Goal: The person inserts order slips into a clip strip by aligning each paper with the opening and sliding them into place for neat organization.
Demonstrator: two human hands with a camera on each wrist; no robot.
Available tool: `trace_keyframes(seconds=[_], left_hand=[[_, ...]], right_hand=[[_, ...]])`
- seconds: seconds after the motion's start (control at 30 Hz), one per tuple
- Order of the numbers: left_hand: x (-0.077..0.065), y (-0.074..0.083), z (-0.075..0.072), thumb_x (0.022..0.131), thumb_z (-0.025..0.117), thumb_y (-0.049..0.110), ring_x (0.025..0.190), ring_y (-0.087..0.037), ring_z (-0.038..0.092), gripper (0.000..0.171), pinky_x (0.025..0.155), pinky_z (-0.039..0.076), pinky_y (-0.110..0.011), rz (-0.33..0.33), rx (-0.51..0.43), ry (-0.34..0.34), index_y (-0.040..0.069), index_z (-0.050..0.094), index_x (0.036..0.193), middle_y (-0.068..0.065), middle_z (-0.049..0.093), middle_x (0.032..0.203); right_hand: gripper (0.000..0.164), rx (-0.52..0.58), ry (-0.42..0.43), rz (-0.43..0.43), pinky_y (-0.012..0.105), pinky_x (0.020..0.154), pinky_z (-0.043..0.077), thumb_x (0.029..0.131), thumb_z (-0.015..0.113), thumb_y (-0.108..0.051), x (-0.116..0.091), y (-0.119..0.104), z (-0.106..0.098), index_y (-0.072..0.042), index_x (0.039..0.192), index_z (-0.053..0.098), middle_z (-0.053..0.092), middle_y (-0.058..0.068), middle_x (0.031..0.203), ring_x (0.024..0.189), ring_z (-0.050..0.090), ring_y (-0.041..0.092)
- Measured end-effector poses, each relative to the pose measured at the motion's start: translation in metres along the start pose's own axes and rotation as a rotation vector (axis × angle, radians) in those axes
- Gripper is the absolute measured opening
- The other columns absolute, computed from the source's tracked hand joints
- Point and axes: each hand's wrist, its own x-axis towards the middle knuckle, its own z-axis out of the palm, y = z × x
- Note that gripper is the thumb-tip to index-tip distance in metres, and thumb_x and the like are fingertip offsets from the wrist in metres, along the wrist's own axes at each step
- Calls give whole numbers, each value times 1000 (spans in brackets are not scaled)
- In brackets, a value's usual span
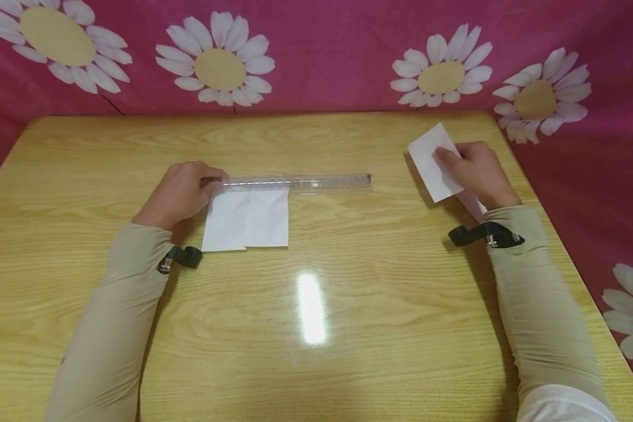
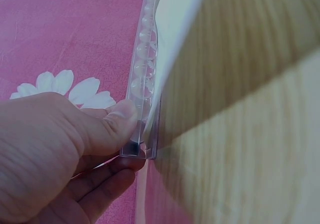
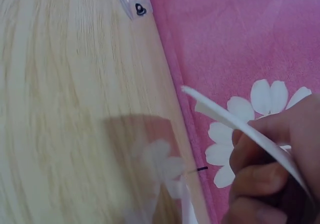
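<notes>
My left hand (image 1: 181, 190) pinches the left end of a long clear plastic strip (image 1: 327, 183) between thumb and fingers. In the left wrist view, the strip (image 2: 145, 49) shows a row of round bubble-like shapes along its length. Two white paper pieces (image 1: 247, 220) hang side by side below the strip's left half, their top edges at it. On the right, my right hand (image 1: 480, 173) grips a white paper piece (image 1: 434, 163), thumb on its face. Another bit of white paper (image 1: 472, 206) shows below that hand. Edge-on in the right wrist view is the held paper (image 3: 245, 129).
Under everything lies a glossy wood-grain table (image 1: 316, 281) with a bright light reflection. A pink cloth with white daisies (image 1: 332, 58) hangs behind the table and along its right side. Each wrist wears a dark strap (image 1: 487, 234) over a beige sleeve.
</notes>
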Motion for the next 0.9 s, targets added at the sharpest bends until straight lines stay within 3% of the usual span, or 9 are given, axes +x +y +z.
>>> trace_keyframes(seconds=[0.17,0.43,0.67,0.9], left_hand=[[0,-1,0,103,59,4,104,-33,60,30,96,53,-50,3,-2,-2,3,70,131,-22,71,124],[0,0,-1,103,59,4,102,-33,59,30,94,52,-49,2,1,-1,3,71,130,-22,71,122],[0,1,-1,102,60,4,105,-34,57,31,96,52,-49,-21,-8,-12,3,70,131,-22,70,124],[-1,1,-1,102,60,3,105,-34,59,30,98,52,-52,-10,-11,-7,3,71,130,-22,71,123]], right_hand=[[68,23,-57,31,25,64,50,100,54,-59,-2,-3,3,-2,133,67,65,-4,89,76,59,11],[63,-18,-109,-6,23,69,48,101,59,-52,-2,-7,9,-7,146,59,68,15,116,80,61,10],[52,40,-134,-12,25,62,53,102,57,-40,0,-7,13,-2,138,64,70,7,100,70,63,9],[59,113,-137,-8,27,59,55,102,58,-49,-3,-9,16,3,127,68,67,-8,78,64,65,7]])
